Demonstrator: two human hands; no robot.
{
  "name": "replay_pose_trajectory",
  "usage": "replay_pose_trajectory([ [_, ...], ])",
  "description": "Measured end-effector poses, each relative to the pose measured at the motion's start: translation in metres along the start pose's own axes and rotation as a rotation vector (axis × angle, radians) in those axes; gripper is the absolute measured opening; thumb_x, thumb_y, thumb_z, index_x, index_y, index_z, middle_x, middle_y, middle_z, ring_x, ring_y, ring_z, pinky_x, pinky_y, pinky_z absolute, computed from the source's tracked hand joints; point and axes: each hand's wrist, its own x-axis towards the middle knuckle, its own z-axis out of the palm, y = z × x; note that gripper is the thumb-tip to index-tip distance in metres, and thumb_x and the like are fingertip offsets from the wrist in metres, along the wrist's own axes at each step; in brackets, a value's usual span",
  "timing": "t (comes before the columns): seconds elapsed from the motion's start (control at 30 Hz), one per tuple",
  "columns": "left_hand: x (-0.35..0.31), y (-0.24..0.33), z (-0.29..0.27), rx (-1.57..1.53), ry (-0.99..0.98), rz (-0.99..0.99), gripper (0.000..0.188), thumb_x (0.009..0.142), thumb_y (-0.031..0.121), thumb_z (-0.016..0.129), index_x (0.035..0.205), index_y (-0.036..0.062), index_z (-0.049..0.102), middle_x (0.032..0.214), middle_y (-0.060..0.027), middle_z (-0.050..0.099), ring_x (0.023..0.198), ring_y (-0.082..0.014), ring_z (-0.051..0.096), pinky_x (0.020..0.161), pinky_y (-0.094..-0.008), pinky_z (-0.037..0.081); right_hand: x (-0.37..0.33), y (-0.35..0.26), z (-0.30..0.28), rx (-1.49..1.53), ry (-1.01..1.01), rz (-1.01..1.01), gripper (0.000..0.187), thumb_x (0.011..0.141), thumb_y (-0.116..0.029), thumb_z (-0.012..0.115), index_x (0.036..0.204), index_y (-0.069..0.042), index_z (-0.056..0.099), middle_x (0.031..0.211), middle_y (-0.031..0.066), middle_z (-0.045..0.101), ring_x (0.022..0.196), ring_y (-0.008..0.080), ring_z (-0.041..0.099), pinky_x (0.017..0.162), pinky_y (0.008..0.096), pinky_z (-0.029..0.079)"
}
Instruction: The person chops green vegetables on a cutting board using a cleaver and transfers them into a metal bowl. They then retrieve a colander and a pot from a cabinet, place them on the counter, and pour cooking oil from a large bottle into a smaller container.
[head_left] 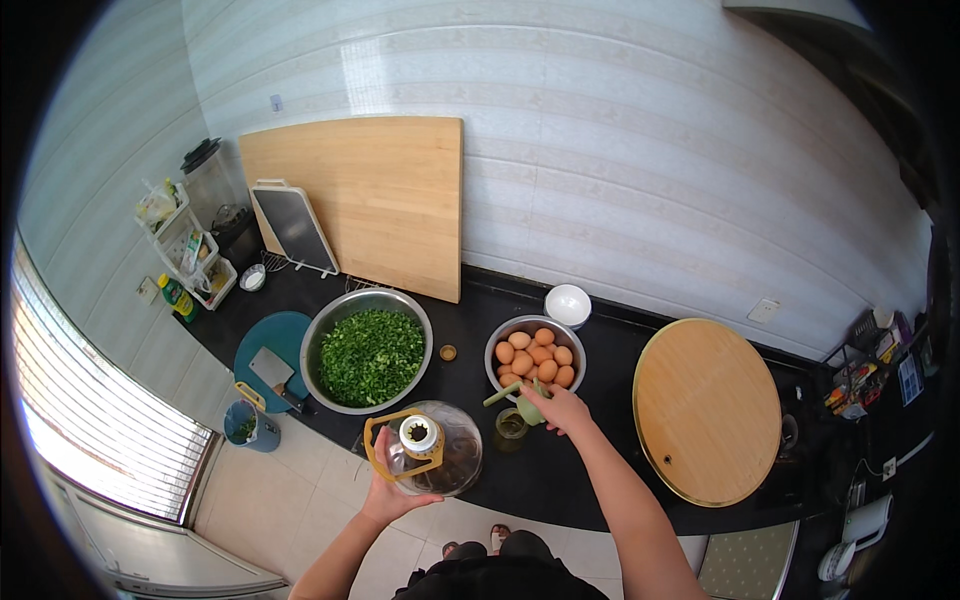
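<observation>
My left hand (388,495) grips a large clear plastic jug (462,447) with a yellow handle and a pale round neck at its top. Dark contents show through its wall. My right hand (563,409) is closed on a pale green plastic piece (533,402) with a short bar pointing left; I cannot tell its exact kind. Just below that piece stands a small glass jar (510,428). Behind my right hand sits a metal bowl of brown eggs (541,355). A wide steel basin (311,360) full of chopped greens (371,358) is beyond the jug.
A small round brown cap (448,352) lies between basin and egg bowl. A cleaver (272,370) rests on a teal round board (262,335) at left. White bowls (568,305) stand near the wall. A round wooden board (708,412) occupies the right; a large wooden board (380,200) leans behind.
</observation>
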Motion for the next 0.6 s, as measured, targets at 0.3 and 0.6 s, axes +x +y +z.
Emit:
replay_pose_trajectory([
  [0.3, 0.001, 0.000, 0.001, -0.036, 0.001, 0.001, 0.137, 0.044, 0.037, 0.090, 0.139, -0.0014, -0.002, 0.141, -0.0186, 0.018, 0.131, -0.0278, 0.026, 0.107, -0.0381, 0.026, 0.019, 0.025, 0.008, 0.153, -0.073, 0.001, 0.074, 0.072, -0.059, 0.058, 0.120, -0.003, 0.049, 0.094, 0.0110, 0.063, 0.067, 0.0177, 0.062, 0.059, 0.0291, 0.053],
  [0.6, 0.002, 0.000, 0.000, -0.053, -0.005, 0.000, 0.137, 0.044, 0.037, 0.090, 0.139, -0.0007, -0.002, 0.141, -0.0183, 0.017, 0.131, -0.0277, 0.026, 0.107, -0.0381, 0.026, 0.026, 0.032, 0.017, -0.032, 0.076, -0.107, 0.070, 0.073, -0.061, 0.054, 0.114, -0.005, 0.056, 0.098, 0.0140, 0.064, 0.091, 0.0235, 0.062, 0.079, 0.0318, 0.048],
])
